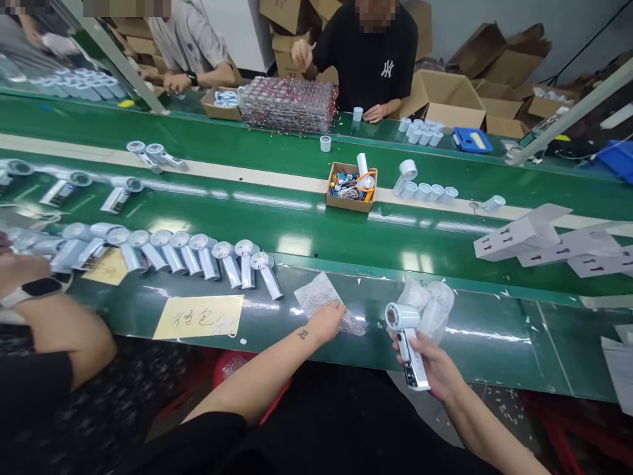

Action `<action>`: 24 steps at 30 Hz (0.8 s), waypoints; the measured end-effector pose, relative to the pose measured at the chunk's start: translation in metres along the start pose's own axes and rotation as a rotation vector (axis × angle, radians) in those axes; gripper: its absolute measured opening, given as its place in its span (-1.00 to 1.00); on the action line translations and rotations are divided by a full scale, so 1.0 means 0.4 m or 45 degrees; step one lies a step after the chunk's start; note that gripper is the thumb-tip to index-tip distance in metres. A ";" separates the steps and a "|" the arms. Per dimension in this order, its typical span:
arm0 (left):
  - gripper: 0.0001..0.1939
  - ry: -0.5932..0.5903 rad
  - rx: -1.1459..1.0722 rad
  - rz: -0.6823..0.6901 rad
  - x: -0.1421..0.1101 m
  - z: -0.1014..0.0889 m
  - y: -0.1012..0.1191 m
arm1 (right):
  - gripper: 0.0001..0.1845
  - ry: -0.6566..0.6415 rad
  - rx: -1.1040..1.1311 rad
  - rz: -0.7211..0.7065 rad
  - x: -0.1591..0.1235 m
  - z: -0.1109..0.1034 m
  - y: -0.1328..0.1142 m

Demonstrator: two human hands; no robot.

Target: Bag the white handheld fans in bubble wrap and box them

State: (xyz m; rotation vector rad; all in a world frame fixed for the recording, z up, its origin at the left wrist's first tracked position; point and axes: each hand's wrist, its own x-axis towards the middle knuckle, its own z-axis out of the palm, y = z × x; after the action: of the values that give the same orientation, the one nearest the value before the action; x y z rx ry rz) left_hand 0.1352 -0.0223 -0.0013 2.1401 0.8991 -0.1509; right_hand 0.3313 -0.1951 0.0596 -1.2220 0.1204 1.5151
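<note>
My right hand (pixel 438 363) is wrapped round the handle of a light-blue handheld fan (pixel 406 343), its round head up and its dark panel facing me. At the table's front edge my left hand (pixel 329 322) pinches a clear bubble wrap bag (pixel 316 291) that lies flat. Just behind the fan, wrapped items in bubble bags (pixel 438 305) rest on the green table. To the left, a row of similar fans (pixel 202 256) lies along the table. A yellow paper (pixel 198 316) with handwriting is in front of that row.
A conveyor belt (pixel 277 224) runs across, carrying a small carton of parts (pixel 350 204), fans (pixel 116 194) and white boxes (pixel 524 234). A co-worker's arm (pixel 64 323) with a watch is at the left. Other people sit opposite, near a bubble-wrapped stack (pixel 287 105).
</note>
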 end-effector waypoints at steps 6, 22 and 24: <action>-0.63 0.199 -0.289 -0.177 -0.028 -0.051 0.069 | -0.62 -0.228 0.118 0.148 -0.007 -0.028 0.008; -0.62 0.475 -1.963 -0.472 -0.163 -0.014 0.295 | -0.51 -0.557 -0.628 -0.287 0.044 0.091 -0.088; -0.61 0.518 -2.052 -0.507 -0.181 -0.012 0.296 | -0.65 -0.461 -0.654 -0.333 0.044 0.112 -0.072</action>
State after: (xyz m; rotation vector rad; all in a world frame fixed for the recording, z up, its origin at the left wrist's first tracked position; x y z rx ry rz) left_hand 0.1573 -0.1104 0.1039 0.4758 1.0668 0.6361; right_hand 0.3293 -0.1439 0.0823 -1.2700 -0.6802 1.5526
